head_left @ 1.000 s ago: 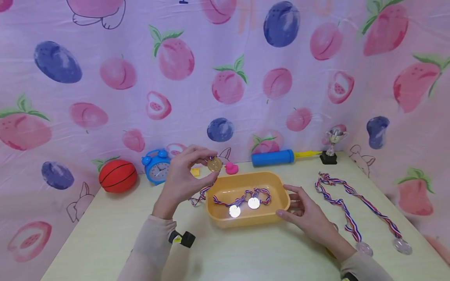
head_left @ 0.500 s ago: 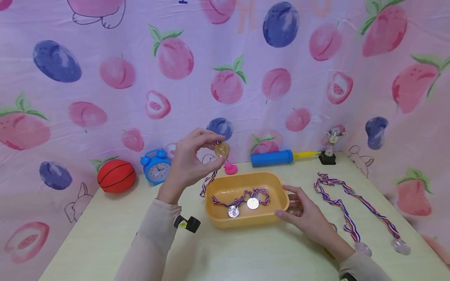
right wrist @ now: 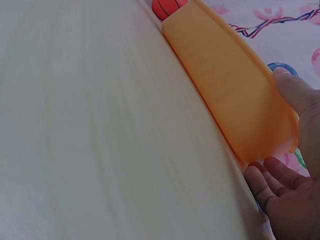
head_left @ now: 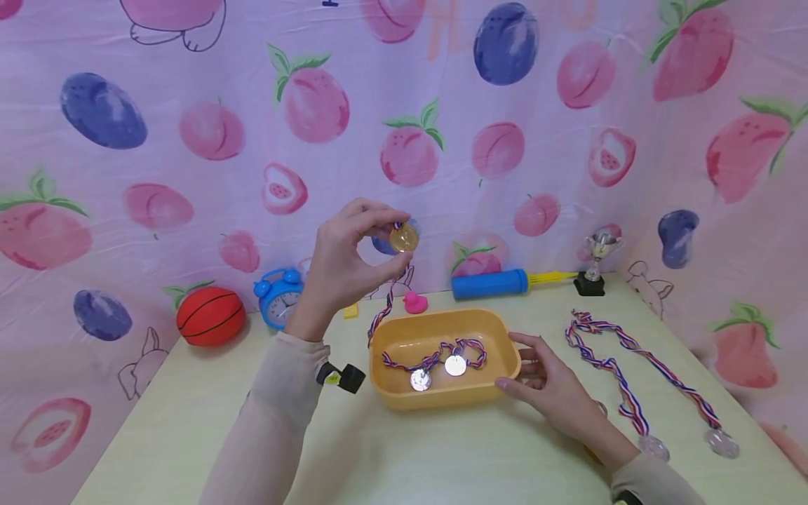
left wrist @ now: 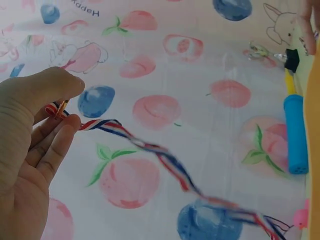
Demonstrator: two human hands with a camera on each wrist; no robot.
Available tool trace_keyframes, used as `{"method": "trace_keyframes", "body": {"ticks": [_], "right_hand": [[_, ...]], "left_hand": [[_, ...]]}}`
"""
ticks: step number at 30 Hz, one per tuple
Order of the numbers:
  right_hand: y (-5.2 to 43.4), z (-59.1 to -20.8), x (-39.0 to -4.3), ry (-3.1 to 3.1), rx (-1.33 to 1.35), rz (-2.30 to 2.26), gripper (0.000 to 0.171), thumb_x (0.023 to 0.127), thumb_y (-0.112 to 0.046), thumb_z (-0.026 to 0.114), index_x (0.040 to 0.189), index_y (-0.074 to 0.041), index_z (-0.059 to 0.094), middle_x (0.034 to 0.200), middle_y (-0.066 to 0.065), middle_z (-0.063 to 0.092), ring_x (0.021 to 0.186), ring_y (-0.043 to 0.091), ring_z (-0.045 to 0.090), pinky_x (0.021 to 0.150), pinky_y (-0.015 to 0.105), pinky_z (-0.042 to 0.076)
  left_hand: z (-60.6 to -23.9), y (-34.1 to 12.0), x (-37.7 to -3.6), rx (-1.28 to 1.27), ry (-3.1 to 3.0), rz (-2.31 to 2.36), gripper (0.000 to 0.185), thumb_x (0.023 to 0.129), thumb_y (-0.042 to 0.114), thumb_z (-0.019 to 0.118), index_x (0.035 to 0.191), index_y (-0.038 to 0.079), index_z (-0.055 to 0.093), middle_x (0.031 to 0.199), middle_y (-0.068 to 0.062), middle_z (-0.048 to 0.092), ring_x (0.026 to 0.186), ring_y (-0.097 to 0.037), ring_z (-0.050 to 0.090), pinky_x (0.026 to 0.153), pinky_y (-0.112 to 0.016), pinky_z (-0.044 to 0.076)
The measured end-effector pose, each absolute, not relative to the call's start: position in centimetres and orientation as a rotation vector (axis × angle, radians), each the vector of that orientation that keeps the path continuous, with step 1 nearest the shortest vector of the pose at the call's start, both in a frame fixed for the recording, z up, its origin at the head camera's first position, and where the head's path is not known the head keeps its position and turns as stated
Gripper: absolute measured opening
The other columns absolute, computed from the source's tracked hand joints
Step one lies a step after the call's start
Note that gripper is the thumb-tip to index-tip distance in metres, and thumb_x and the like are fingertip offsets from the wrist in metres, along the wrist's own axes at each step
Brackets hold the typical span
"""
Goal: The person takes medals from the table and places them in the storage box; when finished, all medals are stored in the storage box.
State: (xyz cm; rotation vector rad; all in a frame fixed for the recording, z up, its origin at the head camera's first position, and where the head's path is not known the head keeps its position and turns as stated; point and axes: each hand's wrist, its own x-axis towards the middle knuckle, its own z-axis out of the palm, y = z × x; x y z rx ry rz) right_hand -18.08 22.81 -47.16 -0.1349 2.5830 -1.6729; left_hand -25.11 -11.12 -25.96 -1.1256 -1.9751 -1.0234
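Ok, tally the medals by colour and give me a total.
Gold medal, pinched by the left hand above the tub: 1
Silver medals: 4, two in the tub and two on the table right of the right hand
Total: 5

Printed backdrop cloth (left wrist: pixel 200 115): the word "Happy" is legible at its upper edge in the left wrist view. Blue alarm clock (head_left: pixel 278 297): its dial probably bears numerals, too small to read.
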Motion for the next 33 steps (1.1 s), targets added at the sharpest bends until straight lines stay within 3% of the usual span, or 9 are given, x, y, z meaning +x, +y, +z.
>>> {"method": "trace_keyframes", "body": {"ticks": [19,31,33], "right_hand": [[22.9,-47.3,-18.1,2.573,-0.158,-1.688,0.086,0.099,-0.04,0.087,0.17,-0.031,0.039,0.149,0.014,0.062,0.127,0.027,0.069,0.1,0.031,0.063],[22.9,-47.2,-18.2,2.586,-0.163,-1.682,0.086,0.099,-0.04,0.088,0.17,-0.03,0.039,0.148,0.014,0.063,0.126,0.027,0.07,0.099,0.031,0.063],[22.9,-47.3,-18.1,2.583,-0.168,-1.688,0.087,0.099,-0.039,0.088,0.169,-0.03,0.039,0.148,0.014,0.063,0.126,0.027,0.07,0.099,0.03,0.063]], "left_hand": [[-23.6,-10.0,-25.3,-1.156,-1.933,-1.022,0.046,0.086,0.004,0.095,0.13,0.001,0.08,0.119,-0.01,0.074,0.104,-0.018,0.071,0.095,-0.035,0.065],[-27.5,-9.0,-25.6,-1.197,-2.017,-1.086,0.048,0.085,0.004,0.096,0.13,0.002,0.08,0.12,-0.009,0.073,0.103,-0.019,0.072,0.092,-0.044,0.067],[-28.6,-8.7,-25.6,-1.204,-2.04,-1.111,0.048,0.084,0.004,0.096,0.129,0.003,0.08,0.118,-0.008,0.073,0.102,-0.018,0.072,0.092,-0.041,0.067]]}}
